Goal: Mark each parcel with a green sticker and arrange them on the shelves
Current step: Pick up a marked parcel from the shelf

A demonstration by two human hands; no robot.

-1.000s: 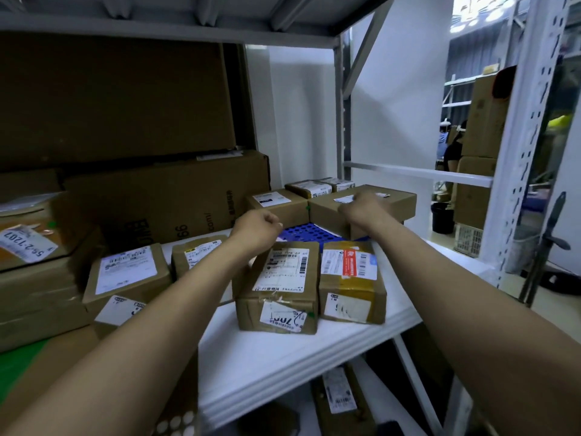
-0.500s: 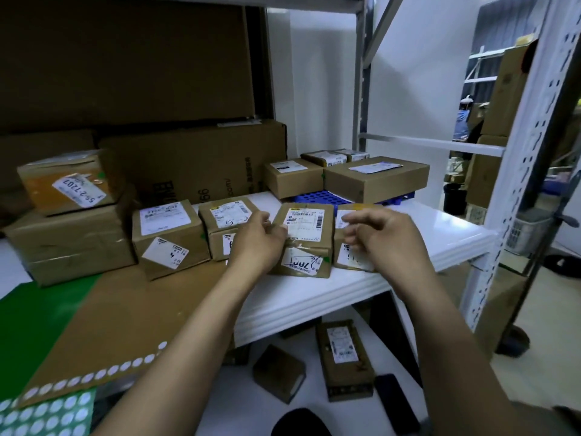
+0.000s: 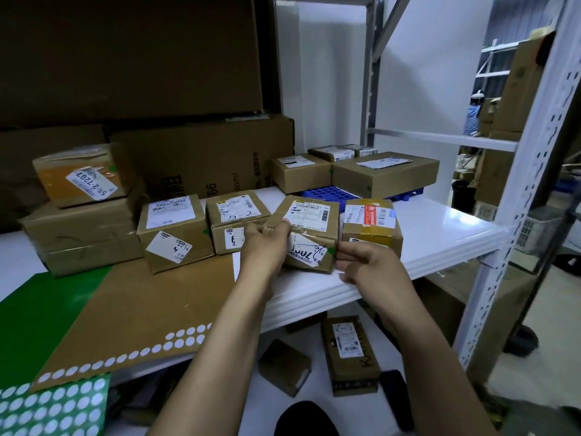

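Brown cardboard parcel [image 3: 309, 234] with white labels and a green sticker [image 3: 330, 251] stands near the front edge of the white shelf [image 3: 440, 234]. The left hand [image 3: 264, 247] grips its upper left corner, and the right hand [image 3: 367, 262] pinches its lower right corner. Behind the parcel, other boxes [image 3: 385, 173] half hide a blue tray [image 3: 323, 195].

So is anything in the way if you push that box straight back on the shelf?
Yes. Right behind the held parcel lies a blue tray with a bigger box resting on it. A brown parcel and a yellow-taped parcel sit close on either side.
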